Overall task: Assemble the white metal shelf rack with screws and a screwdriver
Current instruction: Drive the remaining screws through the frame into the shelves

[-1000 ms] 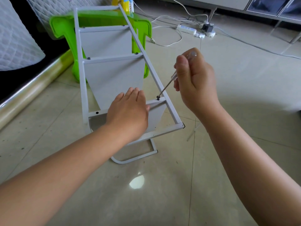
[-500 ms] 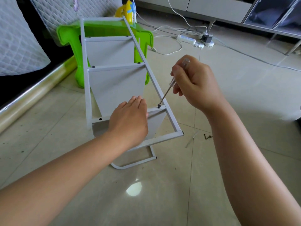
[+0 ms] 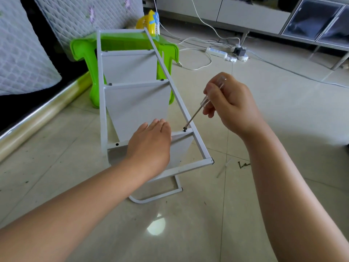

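Centre frame: left hand (image 3: 151, 146) flat, fingers straight, steadying rack (image 3: 136, 103); right hand (image 3: 229, 103) grips screwdriver (image 3: 196, 115), tip seated on screw (image 3: 184, 129).

Bare floor (image 3: 188, 233) lies open before the rack (image 3: 181, 103) and to its right. A green stool (image 3: 83, 53) crowds its far end; loose screws (image 3: 243, 164) lie right.

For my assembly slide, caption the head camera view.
Right hand drives a screwdriver into a screw on the white shelf rack while the left hand steadies a shelf.
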Tool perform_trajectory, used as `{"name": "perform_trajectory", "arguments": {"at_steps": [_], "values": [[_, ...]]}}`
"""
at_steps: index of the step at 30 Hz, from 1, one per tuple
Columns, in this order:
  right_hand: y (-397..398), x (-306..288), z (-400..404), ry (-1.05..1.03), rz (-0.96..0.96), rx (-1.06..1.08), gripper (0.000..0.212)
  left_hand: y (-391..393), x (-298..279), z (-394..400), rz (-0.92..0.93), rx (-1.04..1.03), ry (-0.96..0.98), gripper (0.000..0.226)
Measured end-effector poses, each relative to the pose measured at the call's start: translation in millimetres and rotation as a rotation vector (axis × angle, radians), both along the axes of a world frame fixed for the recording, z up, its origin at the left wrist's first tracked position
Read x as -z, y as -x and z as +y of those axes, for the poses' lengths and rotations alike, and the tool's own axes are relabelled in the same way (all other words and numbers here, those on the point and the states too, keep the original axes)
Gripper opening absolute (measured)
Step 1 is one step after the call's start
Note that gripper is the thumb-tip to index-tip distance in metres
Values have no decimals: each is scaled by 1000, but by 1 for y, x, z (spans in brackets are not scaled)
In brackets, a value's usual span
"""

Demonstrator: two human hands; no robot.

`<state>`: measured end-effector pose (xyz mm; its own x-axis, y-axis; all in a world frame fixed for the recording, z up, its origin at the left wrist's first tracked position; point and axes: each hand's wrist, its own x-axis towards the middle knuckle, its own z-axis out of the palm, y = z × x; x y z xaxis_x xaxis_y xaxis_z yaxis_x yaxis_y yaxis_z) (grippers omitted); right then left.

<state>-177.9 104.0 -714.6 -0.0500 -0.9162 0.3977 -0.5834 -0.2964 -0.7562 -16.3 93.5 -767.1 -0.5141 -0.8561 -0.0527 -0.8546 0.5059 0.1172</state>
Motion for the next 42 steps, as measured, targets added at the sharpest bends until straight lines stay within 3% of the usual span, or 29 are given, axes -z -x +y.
{"name": "perform_trajectory", "arguments": {"at_steps": [10, 16, 25, 30, 35, 42], "values": [[3, -7, 4, -21, 44, -85, 13, -1, 2, -1, -27, 4, 14, 34], [10, -8, 7, -68, -53, -139, 12, -2, 3, -2, -67, 13, 3, 51], [7, -9, 9, -49, 8, -135, 12, -12, -5, 0, -95, 121, -102, 65], [6, -8, 10, -29, 2, -110, 13, -18, -6, 2, -122, 206, -103, 97], [4, -10, 9, -52, 35, -91, 13, -16, -8, 2, -196, 189, -134, 64], [-4, -10, 12, -2, 210, -16, 22, -14, -7, 2, -211, 183, -135, 61]]}}
